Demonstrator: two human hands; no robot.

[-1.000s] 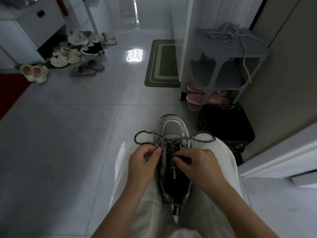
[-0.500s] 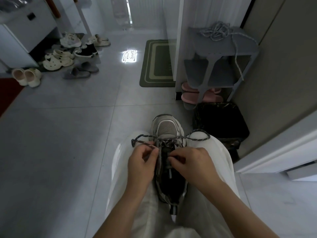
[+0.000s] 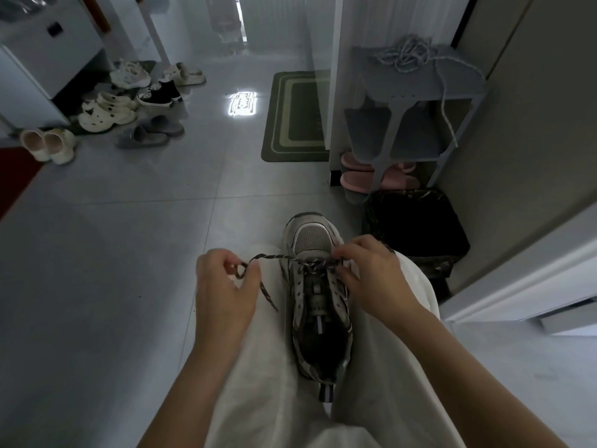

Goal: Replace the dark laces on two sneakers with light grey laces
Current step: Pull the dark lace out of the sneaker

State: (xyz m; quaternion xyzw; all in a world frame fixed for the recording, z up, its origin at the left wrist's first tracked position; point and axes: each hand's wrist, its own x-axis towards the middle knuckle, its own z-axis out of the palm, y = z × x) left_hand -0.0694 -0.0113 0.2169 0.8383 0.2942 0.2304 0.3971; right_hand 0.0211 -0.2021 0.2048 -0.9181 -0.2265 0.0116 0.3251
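Beyond the sneaker (image 3: pixel 318 305) stands a rack (image 3: pixel 416 90). The sneaker lies on the lap (image 3: pixel 258 367), toe away. Left of it the left hand (image 3: pixel 223 286) pinches the dark lace (image 3: pixel 274 257); the right hand (image 3: pixel 368 276) pinches it at the sneaker's right eyelets. Grey laces (image 3: pixel 403 54) lie atop the rack.

I see the sneaker (image 3: pixel 318 305) lying on a lap in white trousers (image 3: pixel 268 367), toe pointing away. Beyond, the grey tiled floor (image 3: pixel 113 253) bears a green mat (image 3: pixel 295 118), a black bin (image 3: pixel 416 227), pink slippers (image 3: pixel 358 181) and a cluster of shoes (image 3: pixel 129 101) far left. The shelf (image 3: pixel 420 88) carries tangled light grey laces (image 3: pixel 403 54), one end hanging down.
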